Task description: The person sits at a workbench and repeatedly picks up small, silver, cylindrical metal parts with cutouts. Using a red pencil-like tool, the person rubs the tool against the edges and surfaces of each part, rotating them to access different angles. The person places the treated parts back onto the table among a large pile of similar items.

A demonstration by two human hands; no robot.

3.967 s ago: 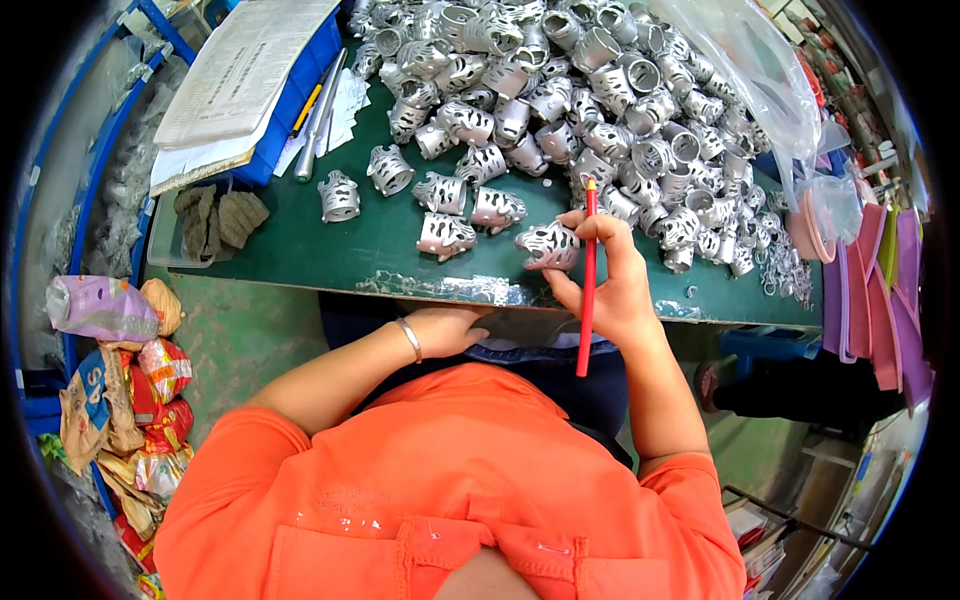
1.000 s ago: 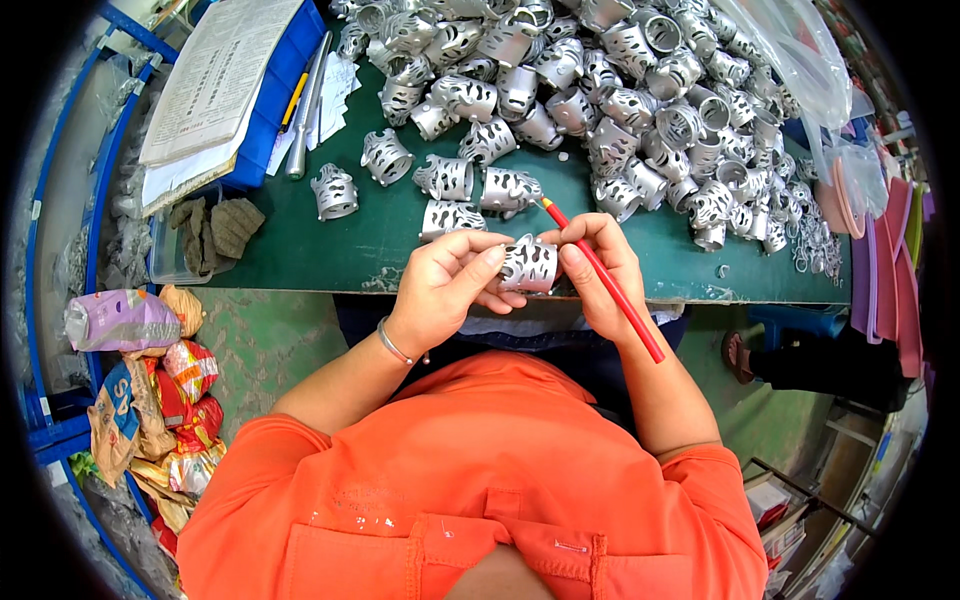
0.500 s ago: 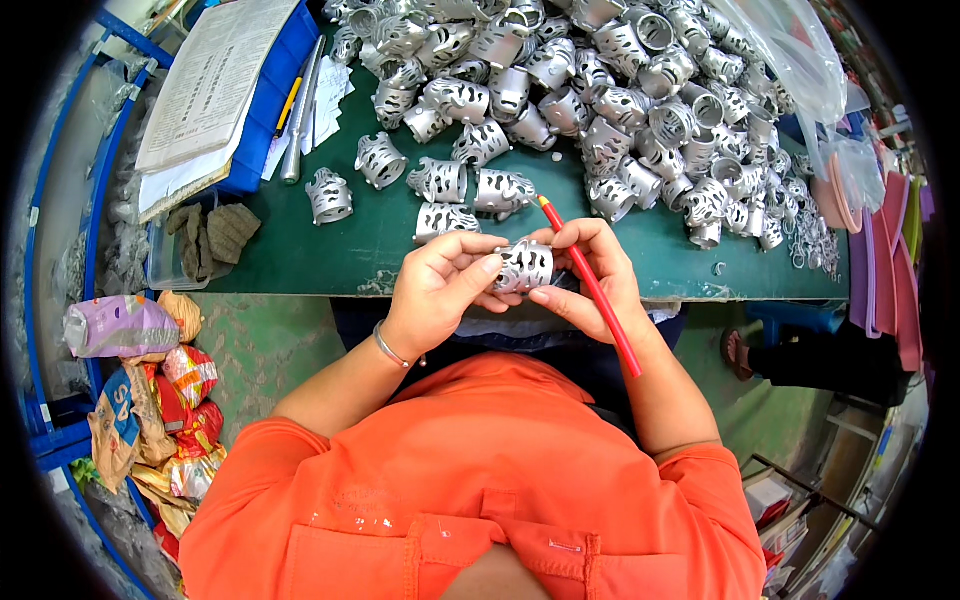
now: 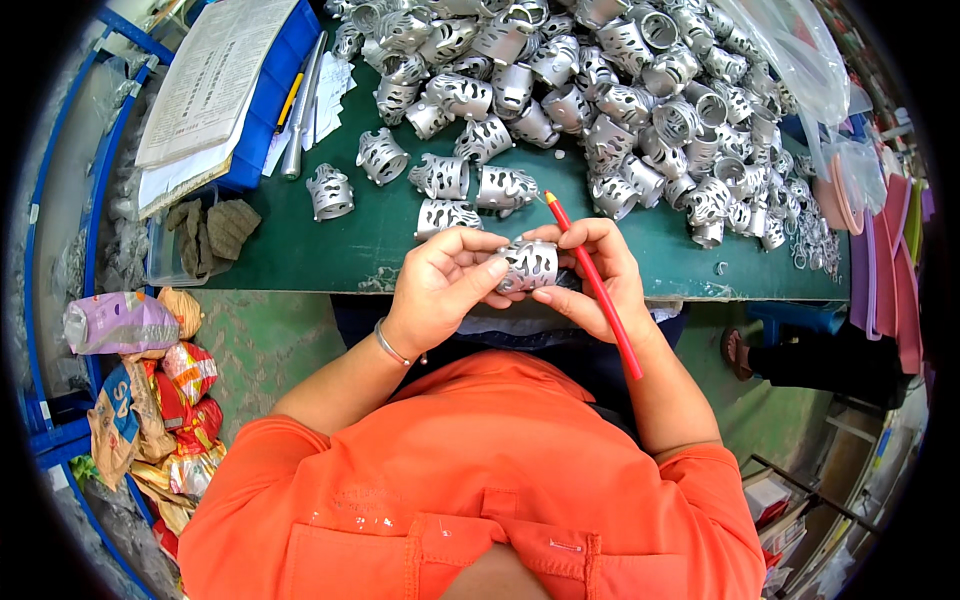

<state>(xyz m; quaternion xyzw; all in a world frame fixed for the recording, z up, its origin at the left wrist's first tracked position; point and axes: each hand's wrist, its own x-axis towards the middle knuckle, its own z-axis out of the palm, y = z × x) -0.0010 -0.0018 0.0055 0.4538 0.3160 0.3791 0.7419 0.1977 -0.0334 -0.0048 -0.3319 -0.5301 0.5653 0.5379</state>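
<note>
A short silver tube [image 4: 528, 268], cut through with wavy slots, is held between the two hands at the near edge of a green table [image 4: 300, 250], lying on its side with its slotted wall in view. The left hand [image 4: 450, 280] grips it at one end, thumb in front and fingers curled behind; the right hand [image 4: 600, 275] has its thumb and fingertips at the other end and also carries a red pencil [image 4: 597, 288] slanted between thumb and fingers, its sharpened tip pointing away from the body. Whether that tip touches anything is hard to tell. Just beyond the hands, a handful of similar loose tubes [image 4: 506, 188] lie or stand on the table, and behind them spreads a big heap of silver tubes [image 4: 620, 100]. At the heap's right end are small metal loops [image 4: 812, 235], with a clear plastic bag [image 4: 790, 60] draped along that side. On the left sit a blue bin [image 4: 258, 125] with papers [image 4: 210, 90] on top, a yellow pencil [image 4: 289, 103] and a metal rod [image 4: 300, 120] beside it, and, nearer, a clear tray [image 4: 165, 255] with a grey cloth [image 4: 232, 228]. Farther out, purple and pink strips [image 4: 880, 270] hang at the right, and crumpled bags [image 4: 150, 410] pile up by a blue rack [image 4: 70, 190] at the left.
</note>
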